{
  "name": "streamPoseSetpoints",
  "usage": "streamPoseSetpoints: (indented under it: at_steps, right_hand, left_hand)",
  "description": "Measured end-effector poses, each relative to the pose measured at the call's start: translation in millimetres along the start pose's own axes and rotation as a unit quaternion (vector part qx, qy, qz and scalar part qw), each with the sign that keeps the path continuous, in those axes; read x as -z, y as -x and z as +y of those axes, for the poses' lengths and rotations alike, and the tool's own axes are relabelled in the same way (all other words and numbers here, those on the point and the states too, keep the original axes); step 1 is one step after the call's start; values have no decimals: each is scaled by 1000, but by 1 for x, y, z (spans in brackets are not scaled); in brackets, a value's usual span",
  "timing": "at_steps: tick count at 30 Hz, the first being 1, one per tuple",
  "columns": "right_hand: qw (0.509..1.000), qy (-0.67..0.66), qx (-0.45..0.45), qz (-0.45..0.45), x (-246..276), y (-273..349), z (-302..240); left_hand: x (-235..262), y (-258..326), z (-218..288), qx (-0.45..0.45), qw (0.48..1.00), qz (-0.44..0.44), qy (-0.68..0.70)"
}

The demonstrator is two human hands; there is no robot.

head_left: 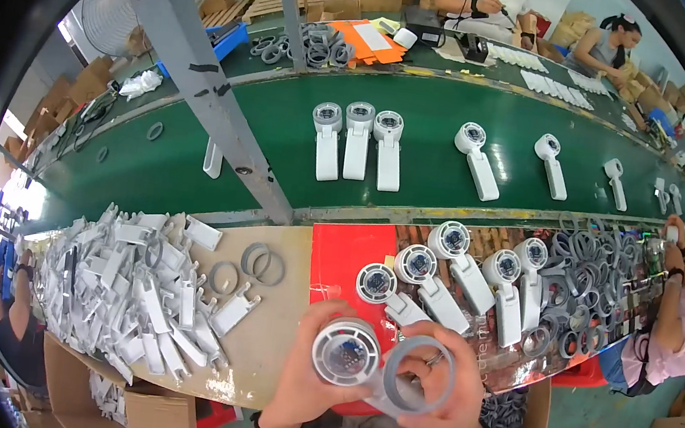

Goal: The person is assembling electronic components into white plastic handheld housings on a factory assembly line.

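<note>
My left hand [297, 375] is closed round a white handheld fan [346, 353], its round head turned up and a circuit board showing inside the slotted rim. Beside it, my right hand [463, 400] grips a grey ring [422, 344] by its edge. Ring and fan head are side by side; whether they touch I cannot tell. The fan's handle is mostly hidden by my hands. Just beyond lie several similar white fans [444, 303] on a red and printed mat [346, 257], heads pointing away from me.
White handle shells [153, 293] are heaped at the left, with a few loose grey rings [224, 277] near them. Many grey rings [584, 269] pile up at the right. A green conveyor [277, 189] carries spaced fans behind a metal post [204, 86]. Co-workers [488, 5] sit across and alongside.
</note>
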State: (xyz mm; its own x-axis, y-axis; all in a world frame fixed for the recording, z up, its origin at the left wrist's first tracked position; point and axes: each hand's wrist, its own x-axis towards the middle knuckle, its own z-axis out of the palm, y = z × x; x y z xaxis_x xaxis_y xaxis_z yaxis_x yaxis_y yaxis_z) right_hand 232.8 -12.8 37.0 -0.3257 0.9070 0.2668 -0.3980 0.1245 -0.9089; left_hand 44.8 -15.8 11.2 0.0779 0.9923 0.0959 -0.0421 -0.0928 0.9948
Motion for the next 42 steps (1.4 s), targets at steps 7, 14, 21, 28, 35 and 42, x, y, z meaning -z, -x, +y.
streamPoseSetpoints:
  at_steps: [7, 14, 21, 28, 35, 42]
  right_hand:
    - [985, 160, 66, -22, 1, -4, -10]
    - [918, 391, 64, 15, -6, -7, -23]
    - [922, 372, 107, -13, 0, -8, -17]
    - [934, 342, 100, 20, 0, -1, -12]
    - [931, 344, 121, -14, 3, -8, -11]
    - [833, 528, 62, -153, -6, -20, -20]
  left_hand:
    - [-13, 0, 3, 25, 993, 27, 110]
    - [-18, 1, 2, 31, 991, 54, 120]
    - [-23, 4, 5, 18, 991, 50, 126]
    - [-31, 5, 1, 12, 984, 96, 147]
    - [-25, 4, -1, -40, 993, 46, 100]
    - [-28, 5, 13, -188, 882, 99, -420]
